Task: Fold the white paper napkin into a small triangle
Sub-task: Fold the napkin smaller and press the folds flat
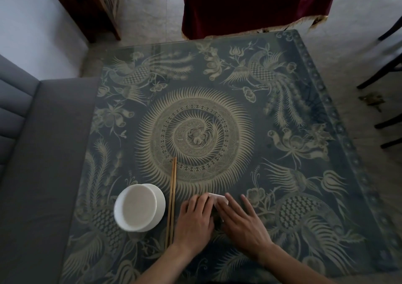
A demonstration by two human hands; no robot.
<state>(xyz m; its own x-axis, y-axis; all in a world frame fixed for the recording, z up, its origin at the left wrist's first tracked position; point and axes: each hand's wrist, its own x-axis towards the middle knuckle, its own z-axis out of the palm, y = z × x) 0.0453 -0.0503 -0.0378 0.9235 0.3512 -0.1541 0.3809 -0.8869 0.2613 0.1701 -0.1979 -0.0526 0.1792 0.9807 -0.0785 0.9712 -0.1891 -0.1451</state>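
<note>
The white paper napkin (218,197) lies folded small on the patterned table near the front edge. Only a strip of it shows between and beyond my fingers. My left hand (195,218) lies flat with its fingers pressing down on the napkin's left part. My right hand (241,218) lies flat over its right part, fingers spread and pointing up-left. Both palms face down on the paper, and the napkin's exact shape is hidden under them.
A white bowl (139,207) sits to the left of my hands. A pair of wooden chopsticks (171,199) lies between bowl and left hand. The glass-topped table (282,114) carries a dark blue phoenix pattern. A grey sofa (43,153) borders the left; dark chair legs (382,70) stand right.
</note>
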